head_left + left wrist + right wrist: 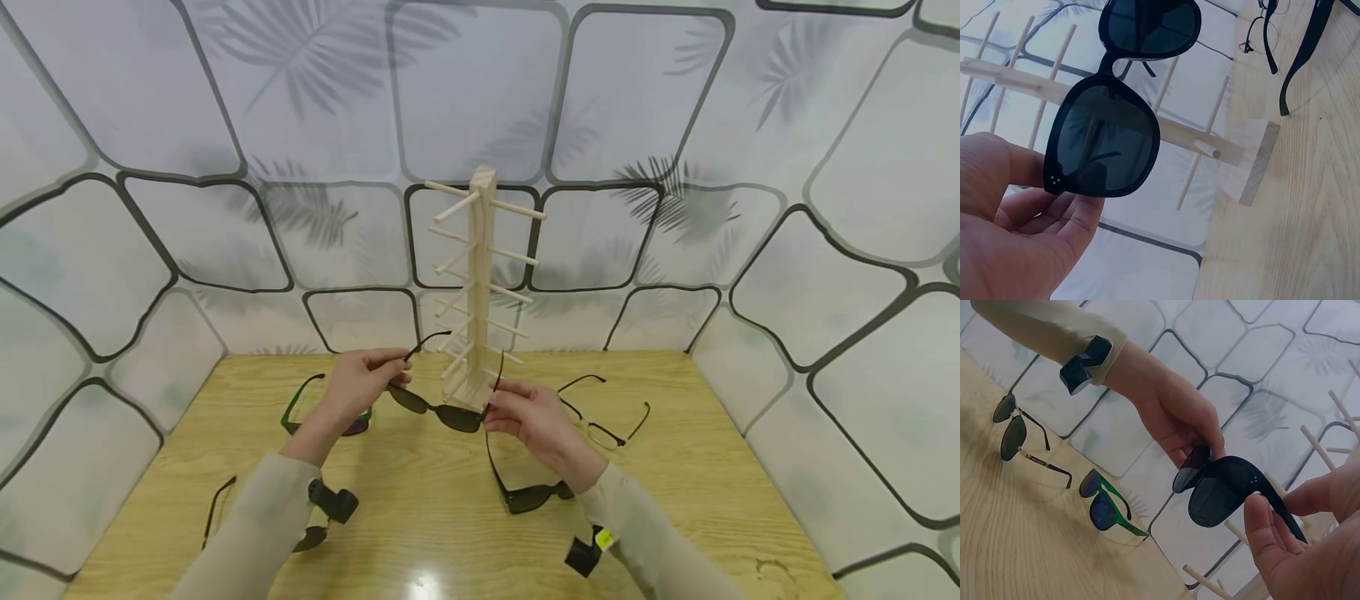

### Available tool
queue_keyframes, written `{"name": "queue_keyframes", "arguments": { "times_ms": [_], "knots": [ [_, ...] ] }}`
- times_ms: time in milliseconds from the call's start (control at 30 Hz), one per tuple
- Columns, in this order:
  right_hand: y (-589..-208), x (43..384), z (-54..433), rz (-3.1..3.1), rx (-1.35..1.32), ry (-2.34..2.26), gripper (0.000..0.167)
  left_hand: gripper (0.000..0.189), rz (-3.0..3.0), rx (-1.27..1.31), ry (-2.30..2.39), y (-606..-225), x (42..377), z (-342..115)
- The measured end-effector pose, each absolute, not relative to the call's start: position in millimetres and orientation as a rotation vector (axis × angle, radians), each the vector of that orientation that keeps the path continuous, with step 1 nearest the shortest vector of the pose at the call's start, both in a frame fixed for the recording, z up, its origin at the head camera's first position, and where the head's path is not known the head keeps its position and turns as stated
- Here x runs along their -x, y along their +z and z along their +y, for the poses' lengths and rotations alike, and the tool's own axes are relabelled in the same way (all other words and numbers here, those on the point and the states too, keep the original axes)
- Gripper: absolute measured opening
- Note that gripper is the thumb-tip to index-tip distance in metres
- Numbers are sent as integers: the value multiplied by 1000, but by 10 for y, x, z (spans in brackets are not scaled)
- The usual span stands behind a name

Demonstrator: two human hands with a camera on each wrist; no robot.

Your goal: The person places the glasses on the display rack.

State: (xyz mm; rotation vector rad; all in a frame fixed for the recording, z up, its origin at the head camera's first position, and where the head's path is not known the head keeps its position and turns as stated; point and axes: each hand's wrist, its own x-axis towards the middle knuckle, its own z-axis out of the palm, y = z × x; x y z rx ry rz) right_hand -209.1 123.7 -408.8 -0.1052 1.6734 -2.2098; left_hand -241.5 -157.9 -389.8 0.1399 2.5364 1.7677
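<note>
Black sunglasses (459, 418) with dark lenses are held up between both hands, in front of a wooden rack (480, 275) with pegs on its sides. My left hand (358, 385) pinches them near the hinge on the left side. On the right side, my right hand (528, 417) pinches the other temple by its hinge. The temples point away from me, toward the rack. In the left wrist view the lenses (1107, 137) overlap the rack's post. The right wrist view shows thumb and fingers on the black temple (1279, 509).
Green-framed sunglasses (360, 423) lie behind my left forearm. Another pair with dark lenses (311, 540) is partly under that sleeve. Black sunglasses (528, 498) lie below my right hand, and thin-framed glasses (603, 435) to its right. Patterned walls (480, 83) enclose the wooden table (420, 517).
</note>
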Motion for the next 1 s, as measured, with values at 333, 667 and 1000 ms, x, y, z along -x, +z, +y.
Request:
{"name": "queue_keyframes", "arguments": {
  "times_ms": [333, 667, 1000],
  "knots": [
    [-4072, 2155, 1281, 1660, 74, -2225, 33, 36, 2480, -146, 1821, -3902, 2514, -1524],
    [-4084, 2213, 1268, 1627, 20, -2284, 32, 37, 2457, -106, 1846, -3914, 2636, -1439],
    [-4114, 2269, 1264, 1642, -6, -2278, 39, 36, 2475, -96, 1840, -3928, 2727, -1387]
  ]
}}
